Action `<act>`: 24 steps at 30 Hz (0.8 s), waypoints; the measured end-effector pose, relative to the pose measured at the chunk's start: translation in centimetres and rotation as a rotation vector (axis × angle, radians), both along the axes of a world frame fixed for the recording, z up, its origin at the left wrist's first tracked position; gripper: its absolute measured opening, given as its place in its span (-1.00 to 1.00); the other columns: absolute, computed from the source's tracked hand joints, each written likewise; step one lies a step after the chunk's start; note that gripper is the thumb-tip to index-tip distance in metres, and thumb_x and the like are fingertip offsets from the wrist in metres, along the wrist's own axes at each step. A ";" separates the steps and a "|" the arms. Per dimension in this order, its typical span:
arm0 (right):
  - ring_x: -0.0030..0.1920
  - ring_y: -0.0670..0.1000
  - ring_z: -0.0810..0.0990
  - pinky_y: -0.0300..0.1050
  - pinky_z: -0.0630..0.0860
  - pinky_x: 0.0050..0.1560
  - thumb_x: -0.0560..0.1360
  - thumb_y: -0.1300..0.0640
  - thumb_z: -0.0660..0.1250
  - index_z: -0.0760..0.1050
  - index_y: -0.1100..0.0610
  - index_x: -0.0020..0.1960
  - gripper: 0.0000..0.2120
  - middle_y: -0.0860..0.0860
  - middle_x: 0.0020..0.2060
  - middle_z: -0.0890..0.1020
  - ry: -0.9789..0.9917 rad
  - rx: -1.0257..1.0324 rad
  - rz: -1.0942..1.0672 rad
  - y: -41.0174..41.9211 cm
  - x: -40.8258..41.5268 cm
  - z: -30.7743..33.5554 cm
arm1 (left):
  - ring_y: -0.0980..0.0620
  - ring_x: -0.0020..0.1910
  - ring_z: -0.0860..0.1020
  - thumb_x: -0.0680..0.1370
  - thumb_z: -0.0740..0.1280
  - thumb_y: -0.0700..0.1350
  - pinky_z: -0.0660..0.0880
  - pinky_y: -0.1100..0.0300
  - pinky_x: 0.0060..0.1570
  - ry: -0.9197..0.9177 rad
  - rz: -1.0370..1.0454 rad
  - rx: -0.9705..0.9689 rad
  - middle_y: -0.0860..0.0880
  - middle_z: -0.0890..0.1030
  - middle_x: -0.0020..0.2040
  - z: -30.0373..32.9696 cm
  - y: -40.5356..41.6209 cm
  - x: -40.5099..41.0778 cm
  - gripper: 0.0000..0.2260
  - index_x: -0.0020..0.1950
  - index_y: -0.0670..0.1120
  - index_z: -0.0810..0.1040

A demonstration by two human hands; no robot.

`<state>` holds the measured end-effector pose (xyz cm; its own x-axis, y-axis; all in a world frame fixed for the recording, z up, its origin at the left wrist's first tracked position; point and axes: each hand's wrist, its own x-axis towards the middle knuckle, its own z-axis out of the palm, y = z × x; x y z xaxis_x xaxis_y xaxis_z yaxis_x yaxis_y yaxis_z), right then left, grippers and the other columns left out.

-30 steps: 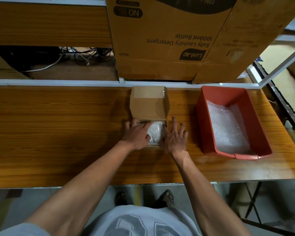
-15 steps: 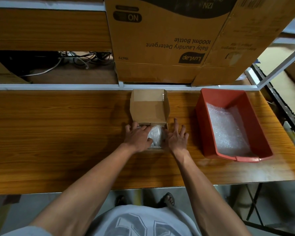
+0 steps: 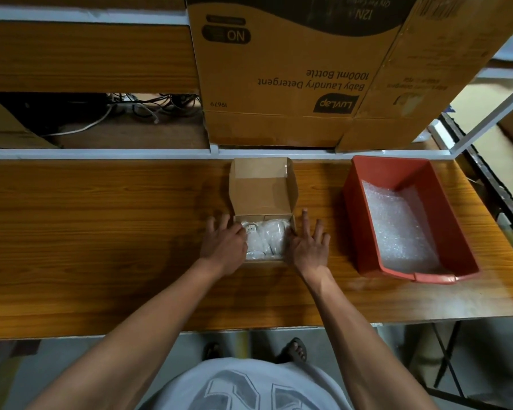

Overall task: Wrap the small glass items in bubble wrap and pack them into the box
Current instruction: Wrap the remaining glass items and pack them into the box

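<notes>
Behind my small box (image 3: 261, 187), a big carton (image 3: 282, 69) reads "LuvLap Baby Laundry Detergent 1000ml Bottle". On the woodgrain table (image 3: 101, 232), right of the box, a red bin (image 3: 462, 232) holds bubble wrap (image 3: 397, 226). Wrapped glass items (image 3: 264, 238) fill the box; my left hand (image 3: 224, 247) and right hand (image 3: 308, 247) flank it, fingers (image 3: 304, 220) straight, holding nothing.

Both forearms reach forward; left hand (image 3: 224, 242) and right hand (image 3: 308, 247) lie flat, fingers (image 3: 305, 221) straight.

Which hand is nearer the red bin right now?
Right. The right hand lies at the small box's right wall, toward the red bin; the left hand is on the box's far side.
</notes>
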<state>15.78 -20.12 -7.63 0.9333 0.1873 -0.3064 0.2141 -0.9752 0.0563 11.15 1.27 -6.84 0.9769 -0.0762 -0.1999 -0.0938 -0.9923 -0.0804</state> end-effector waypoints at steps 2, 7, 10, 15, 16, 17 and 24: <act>0.66 0.34 -0.05 0.24 0.18 0.50 0.77 -0.06 -0.06 0.17 -0.18 0.67 -0.53 0.06 0.69 -0.27 -0.003 0.028 -0.001 0.0 0.1 0.1 | -0.19 0.49 0.22 0.65 0.18 0.02 0.14 -0.31 0.38 0.025 -0.002 0.038 0.03 0.53 0.40 0.7 -0.6 0.2 -0.68 0.31 0.00 0.60; 0.58 0.27 0.18 0.16 0.22 0.49 0.65 -0.02 -0.21 0.37 0.17 0.59 -0.34 0.04 0.67 0.21 -0.116 0.201 -0.066 -0.9 -1.4 0.6 | -0.18 0.46 0.26 0.61 0.30 -0.07 0.18 -0.29 0.32 -0.005 -0.002 0.007 0.00 0.59 0.33 0.5 -0.6 -1.1 -0.79 0.16 -0.01 0.67; 0.60 0.28 0.13 0.16 0.21 0.46 0.75 0.00 -0.03 0.45 0.13 0.53 -0.52 0.00 0.70 0.11 -0.064 0.155 -0.063 -0.8 -0.8 0.1 | -0.17 0.47 0.27 0.62 0.28 -0.06 0.19 -0.31 0.33 0.035 0.003 -0.040 0.05 0.62 0.27 0.3 -0.4 -1.1 -0.82 0.09 0.01 0.68; 0.55 0.23 0.15 0.11 0.18 0.35 0.72 -0.06 0.06 0.46 0.09 0.54 -0.52 -0.05 0.69 0.14 -0.095 0.098 -0.049 -1.0 0.6 -2.0 | -0.10 0.39 0.33 0.58 0.30 -0.04 0.18 -0.26 0.30 0.054 0.031 -0.016 0.09 0.64 0.12 1.6 -0.9 0.1 -0.89 -0.06 0.05 0.63; 0.53 0.22 0.15 0.11 0.18 0.36 0.71 -0.08 0.09 0.53 0.08 0.48 -0.53 -0.03 0.67 0.19 -0.120 0.112 -0.051 -1.4 0.4 -2.4 | -0.08 0.37 0.34 0.58 0.29 -0.02 0.20 -0.21 0.27 -0.001 0.027 -0.022 0.07 0.63 0.16 1.7 -1.1 0.1 -0.85 0.02 0.05 0.65; 0.51 0.22 0.16 0.11 0.20 0.37 0.70 -0.10 0.12 0.57 0.07 0.43 -0.55 -0.01 0.65 0.22 -0.135 0.113 -0.046 -1.6 0.1 -2.5 | -0.07 0.36 0.34 0.59 0.27 0.01 0.20 -0.18 0.25 -0.051 0.014 -0.042 0.06 0.62 0.23 1.6 -1.3 0.0 -0.78 0.13 0.04 0.65; 0.63 0.32 0.05 0.25 0.18 0.48 0.68 -0.18 0.14 0.67 -0.01 0.28 -0.58 0.05 0.72 -0.05 -0.035 0.084 0.024 -1.9 -2.2 -0.3 | -0.13 0.55 0.17 0.64 0.10 0.13 0.10 -0.24 0.35 0.080 -0.048 -0.076 0.08 0.47 0.49 1.1 -3.7 1.1 -0.58 0.39 0.01 0.53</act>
